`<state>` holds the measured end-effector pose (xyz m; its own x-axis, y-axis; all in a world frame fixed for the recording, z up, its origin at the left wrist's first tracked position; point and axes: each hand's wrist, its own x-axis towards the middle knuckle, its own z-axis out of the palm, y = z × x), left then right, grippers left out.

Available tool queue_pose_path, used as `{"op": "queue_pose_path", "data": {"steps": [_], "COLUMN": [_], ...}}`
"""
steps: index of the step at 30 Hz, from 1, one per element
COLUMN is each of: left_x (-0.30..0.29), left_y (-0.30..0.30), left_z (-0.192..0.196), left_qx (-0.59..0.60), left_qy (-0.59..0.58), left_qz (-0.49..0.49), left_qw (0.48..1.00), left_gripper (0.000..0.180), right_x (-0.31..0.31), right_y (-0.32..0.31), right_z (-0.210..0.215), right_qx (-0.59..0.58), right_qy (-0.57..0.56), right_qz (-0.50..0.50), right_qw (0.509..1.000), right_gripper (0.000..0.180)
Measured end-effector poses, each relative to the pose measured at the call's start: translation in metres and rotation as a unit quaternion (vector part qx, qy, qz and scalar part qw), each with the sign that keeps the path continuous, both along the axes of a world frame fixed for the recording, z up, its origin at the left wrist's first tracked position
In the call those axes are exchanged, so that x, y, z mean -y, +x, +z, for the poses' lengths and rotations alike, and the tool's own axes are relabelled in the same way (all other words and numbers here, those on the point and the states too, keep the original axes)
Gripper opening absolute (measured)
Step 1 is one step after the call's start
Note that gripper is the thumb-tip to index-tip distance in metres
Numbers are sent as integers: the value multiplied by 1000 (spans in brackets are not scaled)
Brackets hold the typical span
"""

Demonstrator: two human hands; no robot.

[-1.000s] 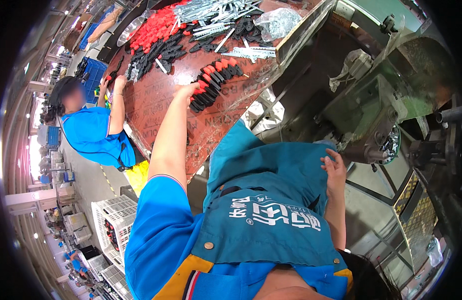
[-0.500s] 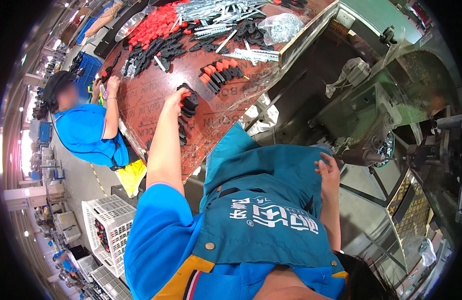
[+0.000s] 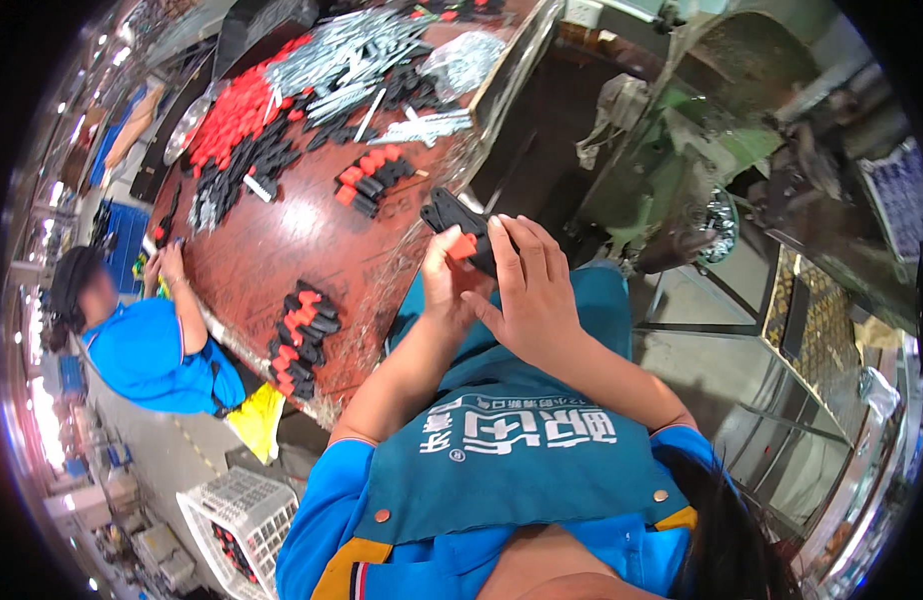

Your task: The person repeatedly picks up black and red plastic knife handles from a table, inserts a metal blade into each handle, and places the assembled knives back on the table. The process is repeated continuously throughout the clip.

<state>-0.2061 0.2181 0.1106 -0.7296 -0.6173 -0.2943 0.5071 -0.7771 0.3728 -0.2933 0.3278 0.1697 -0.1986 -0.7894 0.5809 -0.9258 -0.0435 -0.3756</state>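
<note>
Apparently an adjusting step: the left hand (image 3: 445,288) and right hand (image 3: 534,290) grasp black-and-red plastic parts (image 3: 456,214) near the desk (image 3: 367,262).
Next move seems to call for keeping them together.

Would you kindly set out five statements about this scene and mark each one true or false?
1. The left hand holds black pieces, and the right hand is close against them. True.
2. The co-worker wears a red shirt. False: the co-worker's shirt is blue.
3. A clear plastic bag lies on the table. True.
4. The white crate stands on the table. False: the white crate is off it, at lower left.
5. Silver strips lie beside red pieces. True.
</note>
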Motion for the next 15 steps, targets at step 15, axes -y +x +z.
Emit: {"op": "queue_pose_path", "data": {"steps": [15], "left_x": [-64], "left_y": [-27], "left_z": [35], "left_qx": [-28], "left_qy": [10], "left_qz": [-69], "left_qw": [997], "left_gripper": [56], "right_x": [-40], "right_y": [-56], "right_z": [12], "right_qx": [-27], "right_qy": [-91], "right_qz": [-101], "right_qw": [990], "right_gripper": [60]}}
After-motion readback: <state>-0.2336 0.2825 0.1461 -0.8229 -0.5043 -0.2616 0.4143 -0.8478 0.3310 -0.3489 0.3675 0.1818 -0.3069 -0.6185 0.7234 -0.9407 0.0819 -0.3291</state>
